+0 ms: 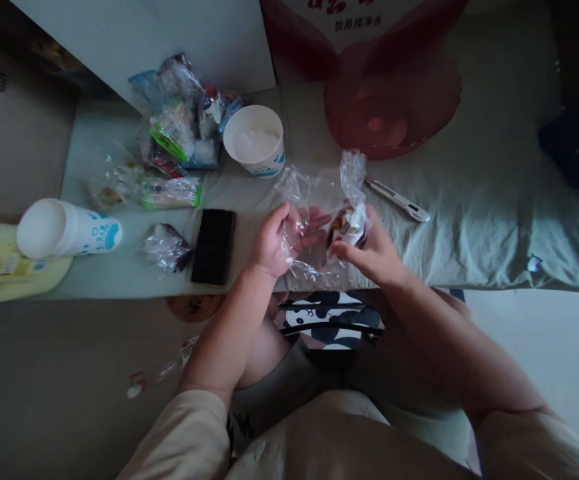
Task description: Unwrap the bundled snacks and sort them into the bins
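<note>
Fingers stretched out and apart, my left hand (275, 241) is open, palm turned up, among the folds of a clear plastic bag (314, 190). The thin film lies over and around its fingers; whether any of it is pinched cannot be told. My right hand (377, 250) is closed on a small wrapped snack packet (350, 225), white with red and brown print. Crumpled clear plastic (353, 175) sticks up above the packet. A utility knife (399, 200) lies just beyond my right hand.
On the green cloth (479, 227) stand a white paper cup (254, 143) and a heap of wrapped snacks (179, 113). Stacked cups (69, 229) lie at left, near a black phone (213, 247) and a dark wrapped item (167, 248). A red translucent bowl (392, 113) sits behind.
</note>
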The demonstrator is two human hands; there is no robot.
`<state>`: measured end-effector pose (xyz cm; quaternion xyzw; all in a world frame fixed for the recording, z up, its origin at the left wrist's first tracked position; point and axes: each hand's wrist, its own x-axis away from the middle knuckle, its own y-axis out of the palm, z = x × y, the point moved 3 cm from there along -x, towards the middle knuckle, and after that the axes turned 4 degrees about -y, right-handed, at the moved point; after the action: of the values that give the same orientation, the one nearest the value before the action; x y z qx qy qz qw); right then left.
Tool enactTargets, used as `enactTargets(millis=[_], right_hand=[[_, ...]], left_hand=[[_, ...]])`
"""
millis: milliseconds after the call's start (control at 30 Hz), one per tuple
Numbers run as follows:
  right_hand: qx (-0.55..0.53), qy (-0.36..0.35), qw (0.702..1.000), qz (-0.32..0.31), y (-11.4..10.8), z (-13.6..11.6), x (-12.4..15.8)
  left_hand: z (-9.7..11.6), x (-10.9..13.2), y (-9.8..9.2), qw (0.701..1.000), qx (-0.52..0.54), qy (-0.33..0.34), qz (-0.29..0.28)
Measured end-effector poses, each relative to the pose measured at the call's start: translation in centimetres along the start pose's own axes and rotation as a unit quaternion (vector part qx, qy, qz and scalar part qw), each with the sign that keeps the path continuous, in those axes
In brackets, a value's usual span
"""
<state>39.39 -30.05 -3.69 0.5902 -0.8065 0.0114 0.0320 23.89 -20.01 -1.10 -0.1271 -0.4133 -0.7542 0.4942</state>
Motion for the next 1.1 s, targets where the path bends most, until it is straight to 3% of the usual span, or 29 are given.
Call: enactTargets(millis=[100,167,233,333,467,567,667,767,900,1000,1100], right_hand=[[-0.211,0.077,0.974,0.024,-0.1,-0.9,-0.3],[-0.321,0.109,0.941,0.015,-0.2,-1.7,-0.4],[-0.366,0.110,0.924,0.022,-0.6,-2.4,-0.4],[-0.357,0.092,0.929,0.040,-1.2,-2.6,-0.5],[-0.305,0.124,0.944,0.018,-0.9,-1.5,-0.9],[-0.236,0.152,0.959,0.039,-0.5,-0.1,-1.1],[-0.154,0.123,0.976,0.094,-0.9,0.5,-1.5],[-0.112,0.062,0.978,0.164,-2.0,0.0,-2.7],[-0.144,-0.006,0.960,0.239,-3.4,-1.7,-5.6],[-0.140,-0.049,0.961,0.234,-3.8,-2.4,-6.8],[-0.106,-0.055,0.972,0.202,-3.3,-2.0,-5.8]], left_hand=[[1.5,0.0,-0.2,0.993,0.079,0.018,0.090],[2.4,-0.1,-0.4,0.986,0.125,0.033,0.102],[3.0,-0.1,-0.8,0.984,0.142,0.051,0.093],[4.0,0.0,-2.1,0.980,0.114,0.117,0.115],[5.4,0.5,-4.5,0.963,0.051,0.208,0.165],[6.4,0.8,-5.7,0.944,0.047,0.288,0.152],[7.1,0.8,-6.2,0.934,0.017,0.337,0.118],[7.1,0.4,-6.0,0.947,-0.040,0.299,0.109],[6.4,0.1,-5.0,0.969,-0.046,0.224,0.090],[6.0,0.1,-4.4,0.976,-0.052,0.198,0.076],[5.5,0.1,-4.0,0.979,-0.067,0.182,0.067]])
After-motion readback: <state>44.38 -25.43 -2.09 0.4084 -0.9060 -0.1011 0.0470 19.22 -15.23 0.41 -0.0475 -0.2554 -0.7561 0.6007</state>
